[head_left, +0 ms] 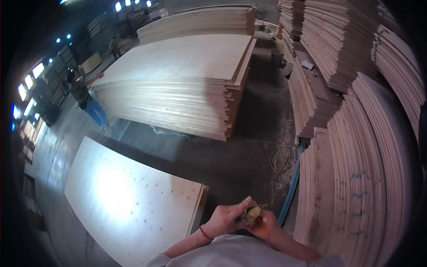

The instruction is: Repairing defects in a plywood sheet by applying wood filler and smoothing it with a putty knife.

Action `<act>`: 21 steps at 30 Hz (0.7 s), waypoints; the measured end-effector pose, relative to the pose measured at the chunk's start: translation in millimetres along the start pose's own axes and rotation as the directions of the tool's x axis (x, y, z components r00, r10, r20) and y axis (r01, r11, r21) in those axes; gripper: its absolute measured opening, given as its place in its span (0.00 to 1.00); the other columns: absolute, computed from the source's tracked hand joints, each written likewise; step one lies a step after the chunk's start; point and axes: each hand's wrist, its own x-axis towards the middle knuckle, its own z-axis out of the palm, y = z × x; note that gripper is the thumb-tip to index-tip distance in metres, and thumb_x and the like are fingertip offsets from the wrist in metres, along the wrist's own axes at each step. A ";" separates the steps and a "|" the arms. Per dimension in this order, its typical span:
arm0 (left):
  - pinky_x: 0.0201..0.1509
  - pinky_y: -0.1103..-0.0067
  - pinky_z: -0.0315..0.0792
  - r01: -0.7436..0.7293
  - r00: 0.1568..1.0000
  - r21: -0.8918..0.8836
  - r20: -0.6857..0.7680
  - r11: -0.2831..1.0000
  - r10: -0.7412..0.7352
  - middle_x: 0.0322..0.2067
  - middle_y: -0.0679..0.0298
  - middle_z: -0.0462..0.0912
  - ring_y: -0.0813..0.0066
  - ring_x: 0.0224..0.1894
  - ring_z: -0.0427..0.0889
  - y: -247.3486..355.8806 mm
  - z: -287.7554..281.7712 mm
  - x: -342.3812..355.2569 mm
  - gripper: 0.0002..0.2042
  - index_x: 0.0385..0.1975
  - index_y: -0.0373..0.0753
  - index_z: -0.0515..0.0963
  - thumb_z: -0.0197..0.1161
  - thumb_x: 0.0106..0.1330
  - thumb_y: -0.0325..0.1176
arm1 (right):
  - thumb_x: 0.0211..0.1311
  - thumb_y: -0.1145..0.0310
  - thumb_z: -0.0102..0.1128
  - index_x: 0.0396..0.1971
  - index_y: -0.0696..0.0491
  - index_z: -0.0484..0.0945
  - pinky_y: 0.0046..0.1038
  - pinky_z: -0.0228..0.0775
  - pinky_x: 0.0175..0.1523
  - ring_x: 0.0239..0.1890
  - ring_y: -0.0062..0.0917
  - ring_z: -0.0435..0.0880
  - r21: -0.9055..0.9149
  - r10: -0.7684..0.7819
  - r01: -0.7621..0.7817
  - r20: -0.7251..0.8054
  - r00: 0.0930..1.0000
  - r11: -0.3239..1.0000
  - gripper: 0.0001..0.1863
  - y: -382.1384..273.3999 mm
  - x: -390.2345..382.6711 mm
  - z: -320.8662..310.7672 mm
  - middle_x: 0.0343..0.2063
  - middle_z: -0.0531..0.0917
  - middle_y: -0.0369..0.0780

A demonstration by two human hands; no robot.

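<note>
Close in front of my body, my left hand (226,219) and my right hand (266,228) come together with bent fingers. Between them is a small lumpy yellow-brown thing (253,213); its kind is not clear. Both hands are closed on it, and my fingers hide part of it. A red cord circles my left wrist. To the left of my hands lies a low stack of pale plywood sheets (147,196). Its top sheet has several dark spots and a bright glare, and neither hand touches it.
A taller plywood stack (173,60) stands ahead, with a person (84,95) at its left end. High board stacks (356,178) line the right side. Blue strips (292,184) and a loose tangle of cord (281,160) lie on the floor beside them.
</note>
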 end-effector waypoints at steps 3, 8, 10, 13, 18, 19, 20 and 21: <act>0.55 0.72 0.82 0.312 0.939 -0.240 -0.071 0.919 -0.337 0.54 0.59 0.84 0.58 0.52 0.87 -28.1 1.3 49.1 0.51 0.75 0.39 0.54 0.79 0.51 0.30 | 0.72 0.67 0.52 0.57 0.57 0.73 0.47 0.73 0.63 0.56 0.40 0.80 -0.527 -0.063 0.076 0.043 0.997 0.847 0.17 -61.8 29.1 40.9 0.54 0.80 0.45; 0.64 0.73 0.74 0.524 0.812 -0.538 0.081 0.660 -0.578 0.55 0.58 0.84 0.71 0.57 0.83 -98.7 19.8 125.4 0.45 0.74 0.38 0.58 0.78 0.58 0.33 | 0.69 0.70 0.55 0.53 0.57 0.73 0.38 0.75 0.49 0.45 0.34 0.82 -0.096 0.231 -0.222 0.088 0.969 0.970 0.15 -152.3 92.6 61.5 0.47 0.81 0.44; 0.66 0.73 0.73 0.549 0.791 -0.655 0.207 0.518 -0.576 0.58 0.58 0.81 0.72 0.60 0.78 -135.1 27.4 155.6 0.39 0.73 0.37 0.62 0.75 0.62 0.31 | 0.69 0.71 0.54 0.52 0.56 0.73 0.36 0.73 0.46 0.43 0.33 0.81 -0.125 0.268 -0.250 0.153 0.951 0.960 0.14 -188.9 117.3 64.7 0.44 0.81 0.43; 0.65 0.73 0.74 0.627 0.735 -0.707 0.398 0.327 -0.550 0.58 0.59 0.80 0.72 0.59 0.78 -189.0 24.0 217.0 0.33 0.69 0.36 0.68 0.72 0.64 0.30 | 0.70 0.70 0.52 0.51 0.55 0.73 0.38 0.73 0.44 0.43 0.34 0.80 -0.114 0.216 -0.208 0.061 0.975 0.971 0.13 -248.1 156.8 84.2 0.42 0.81 0.43; 0.46 0.83 0.76 0.687 0.651 -0.715 0.528 0.128 -0.545 0.49 0.65 0.84 0.83 0.45 0.81 -279.1 7.5 318.4 0.20 0.61 0.35 0.76 0.66 0.69 0.27 | 0.70 0.65 0.50 0.49 0.55 0.76 0.38 0.71 0.39 0.42 0.40 0.79 -0.006 0.108 -0.108 -0.045 0.993 0.994 0.14 -342.0 207.1 116.6 0.39 0.81 0.45; 0.41 0.84 0.75 0.726 0.604 -0.669 0.508 0.160 -0.615 0.44 0.66 0.86 0.83 0.39 0.80 -298.5 -0.8 340.0 0.16 0.56 0.35 0.79 0.65 0.70 0.27 | 0.71 0.63 0.49 0.47 0.55 0.77 0.38 0.70 0.38 0.42 0.41 0.79 0.074 0.104 -0.106 0.019 0.994 0.992 0.14 -367.0 219.4 133.0 0.38 0.81 0.45; 0.36 0.85 0.73 0.767 0.548 -0.615 0.481 0.182 -0.684 0.38 0.66 0.87 0.84 0.33 0.79 -320.0 -7.9 356.7 0.11 0.50 0.35 0.83 0.65 0.70 0.28 | 0.71 0.63 0.49 0.47 0.55 0.77 0.38 0.70 0.38 0.42 0.41 0.79 0.068 0.106 -0.107 0.015 0.994 0.992 0.14 -388.9 232.3 146.8 0.38 0.81 0.45; 0.32 0.86 0.70 0.717 0.520 -0.684 0.401 0.131 -0.754 0.33 0.67 0.85 0.85 0.28 0.77 -354.9 -9.2 370.0 0.08 0.44 0.35 0.83 0.66 0.70 0.30 | 0.71 0.62 0.49 0.45 0.55 0.78 0.37 0.70 0.38 0.41 0.42 0.79 0.051 0.029 -0.029 -0.014 0.999 0.998 0.14 -411.0 243.0 161.3 0.38 0.81 0.46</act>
